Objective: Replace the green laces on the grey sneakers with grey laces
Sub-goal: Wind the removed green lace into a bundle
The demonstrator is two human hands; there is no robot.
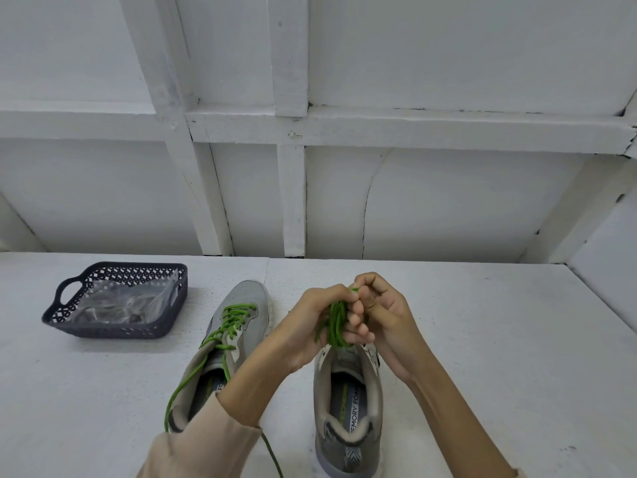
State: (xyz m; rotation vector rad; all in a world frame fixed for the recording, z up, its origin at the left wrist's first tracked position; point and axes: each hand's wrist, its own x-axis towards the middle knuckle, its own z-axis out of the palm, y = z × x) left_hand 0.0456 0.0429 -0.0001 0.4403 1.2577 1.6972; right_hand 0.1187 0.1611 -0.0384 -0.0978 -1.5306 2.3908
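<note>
Head view: we see a coiled green lace [336,322] gripped by left hand [310,326] and right hand [386,315] over an unlaced grey mesh sneaker [348,401] near the white worktop's [482,339] front edge. A second grey sneaker [241,305], green-laced, stands beside it. Toward the left edge, a dark perforated plastic basket [113,331] holds clear plastic bags [120,301].

Two grey mesh sneakers: the left-hand sneaker [248,305] at centre frame and the right-hand sneaker [348,401] at lower centre. Two green cord laces: a threaded lace [234,319] in the left-hand sneaker and a coiled lace [336,326] gripped between two bare hands, the left hand [310,322] and the right hand [386,312], right of centre. One dark perforated plastic basket [117,331] at middle left, containing clear plastic bags [120,301], number not discernible. One white table [482,339].
</note>
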